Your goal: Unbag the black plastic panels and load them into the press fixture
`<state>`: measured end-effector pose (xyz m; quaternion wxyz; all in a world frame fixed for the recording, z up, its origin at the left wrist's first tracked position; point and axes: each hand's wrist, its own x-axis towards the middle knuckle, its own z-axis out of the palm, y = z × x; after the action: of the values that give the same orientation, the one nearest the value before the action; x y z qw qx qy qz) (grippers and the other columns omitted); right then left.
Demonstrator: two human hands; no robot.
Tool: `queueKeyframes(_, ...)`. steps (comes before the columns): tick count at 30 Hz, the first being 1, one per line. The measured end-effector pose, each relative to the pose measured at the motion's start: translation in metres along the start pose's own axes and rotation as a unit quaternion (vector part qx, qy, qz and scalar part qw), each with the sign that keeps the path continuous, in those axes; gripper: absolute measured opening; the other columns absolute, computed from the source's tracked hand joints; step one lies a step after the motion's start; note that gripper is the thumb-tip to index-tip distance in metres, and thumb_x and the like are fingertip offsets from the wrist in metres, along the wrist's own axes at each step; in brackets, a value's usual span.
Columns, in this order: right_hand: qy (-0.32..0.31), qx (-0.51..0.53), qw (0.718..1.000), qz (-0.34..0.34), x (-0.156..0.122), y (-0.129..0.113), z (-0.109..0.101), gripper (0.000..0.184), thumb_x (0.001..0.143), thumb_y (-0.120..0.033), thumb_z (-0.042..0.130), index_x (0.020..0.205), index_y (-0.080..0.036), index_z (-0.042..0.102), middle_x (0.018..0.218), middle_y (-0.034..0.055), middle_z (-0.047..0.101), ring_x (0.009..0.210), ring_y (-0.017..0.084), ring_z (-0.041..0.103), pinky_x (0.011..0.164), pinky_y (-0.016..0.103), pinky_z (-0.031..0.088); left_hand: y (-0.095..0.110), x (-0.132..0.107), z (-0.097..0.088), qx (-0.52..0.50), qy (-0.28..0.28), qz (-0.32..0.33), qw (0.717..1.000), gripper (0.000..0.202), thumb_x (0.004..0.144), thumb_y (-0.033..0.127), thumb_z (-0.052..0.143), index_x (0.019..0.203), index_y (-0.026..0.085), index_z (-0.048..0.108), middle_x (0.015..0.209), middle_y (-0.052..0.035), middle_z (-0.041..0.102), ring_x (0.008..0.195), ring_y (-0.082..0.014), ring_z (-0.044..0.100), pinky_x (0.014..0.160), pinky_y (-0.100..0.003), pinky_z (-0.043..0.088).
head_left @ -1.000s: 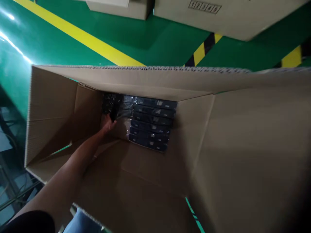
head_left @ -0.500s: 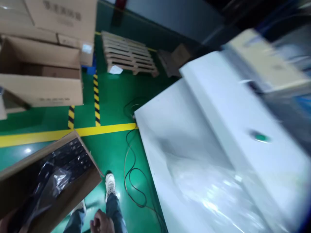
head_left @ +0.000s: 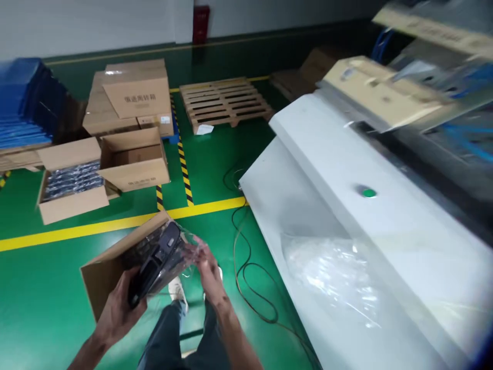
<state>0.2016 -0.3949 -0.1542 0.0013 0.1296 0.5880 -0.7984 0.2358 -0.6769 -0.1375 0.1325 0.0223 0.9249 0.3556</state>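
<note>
My left hand [head_left: 117, 308] grips the near end of a black keyboard [head_left: 156, 262] wrapped in clear plastic, held up in front of me. My right hand [head_left: 206, 267] pinches the loose plastic wrap [head_left: 188, 252] at the keyboard's far end. Behind the keyboard stands an open cardboard box [head_left: 100, 275] on the green floor. My legs and a white shoe [head_left: 177, 290] show below the hands.
A white machine table [head_left: 346, 216] with a green button [head_left: 368, 192] fills the right; clear plastic bags [head_left: 331, 272] lie on it. A black cable [head_left: 250, 272] loops on the floor. Farther off: open boxes of wrapped keyboards [head_left: 71, 180], stacked cartons [head_left: 134, 95], a wooden pallet [head_left: 225, 100].
My left hand was deep in the box among packed keyboards. It has lifted one out, my view has swung up to the room, and my right hand has taken the wrap.
</note>
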Motion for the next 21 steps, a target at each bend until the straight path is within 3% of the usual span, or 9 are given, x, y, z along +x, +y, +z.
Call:
queueKeyframes(2, 0.04, 0.017, 0.999, -0.019, -0.011, -0.033, -0.01, 0.077, 0.085, -0.076, 0.074, 0.14, -0.022, 0.064, 0.115, 0.0136, 0.076, 0.101, 0.031, 0.075, 0.09, 0.046, 0.062, 0.025, 0.007, 0.002, 0.004, 0.008, 0.025, 1.0, 0.053, 0.088, 0.042, 0.062, 0.138, 0.027, 0.052, 0.128, -0.0093, 0.074, 0.111, -0.0313, 0.077, 0.093, -0.045, 0.066)
queueKeyframes(4, 0.117, 0.01, 0.993, -0.032, -0.019, -0.06, -0.02, 0.066, 0.086, -0.07, 0.078, 0.127, -0.02, 0.069, 0.097, 0.0091, 0.076, 0.087, 0.026, 0.074, 0.079, 0.039, 0.062, 0.043, 0.013, 0.01, 0.009, 0.011, 0.051, 0.999, 0.054, 0.087, 0.047, 0.065, 0.136, 0.029, 0.053, 0.132, -0.0102, 0.073, 0.115, -0.0338, 0.076, 0.092, -0.048, 0.066)
queueKeyframes(7, 0.23, -0.035, 0.97, -0.065, -0.028, -0.093, -0.04, 0.061, 0.094, -0.075, 0.063, 0.106, -0.017, 0.073, 0.073, 0.0035, 0.067, 0.065, 0.019, 0.065, 0.062, 0.031, 0.056, 0.066, 0.027, 0.031, 0.021, 0.0, 0.094, 0.995, 0.058, 0.084, 0.052, 0.067, 0.136, 0.03, 0.052, 0.133, -0.011, 0.072, 0.116, -0.0359, 0.075, 0.09, -0.049, 0.067)
queueKeyframes(10, 0.292, -0.077, 0.948, -0.097, -0.038, -0.126, -0.069, 0.067, 0.1, -0.077, 0.051, 0.107, -0.015, 0.075, 0.072, 0.0045, 0.067, 0.064, 0.019, 0.063, 0.06, 0.029, 0.052, 0.099, 0.044, 0.058, 0.051, 0.0, 0.115, 0.992, 0.063, 0.083, 0.052, 0.066, 0.138, 0.028, 0.05, 0.134, -0.0134, 0.071, 0.116, -0.038, 0.075, 0.083, -0.049, 0.067)
queueKeyframes(15, 0.352, -0.159, 0.91, -0.151, -0.05, -0.189, -0.134, 0.075, 0.105, -0.075, 0.038, 0.14, -0.014, 0.066, 0.085, 0.0081, 0.076, 0.065, 0.021, 0.066, 0.067, 0.033, 0.056, 0.196, 0.06, 0.101, 0.074, 0.028, 0.134, 0.988, 0.058, 0.083, 0.054, 0.065, 0.132, 0.025, 0.052, 0.125, -0.016, 0.074, 0.105, -0.0388, 0.077, 0.078, -0.048, 0.065)
queueKeyframes(21, 0.431, -0.185, 0.863, -0.186, -0.062, -0.249, -0.209, 0.088, 0.104, -0.077, 0.036, 0.155, -0.007, 0.052, 0.08, 0.0088, 0.075, 0.067, 0.023, 0.07, 0.072, 0.037, 0.059, 0.314, 0.071, 0.143, 0.042, 0.074, 0.209, 0.974, 0.049, 0.092, 0.056, 0.057, 0.128, 0.023, 0.053, 0.122, -0.0164, 0.073, 0.105, -0.0373, 0.076, 0.079, -0.046, 0.061)
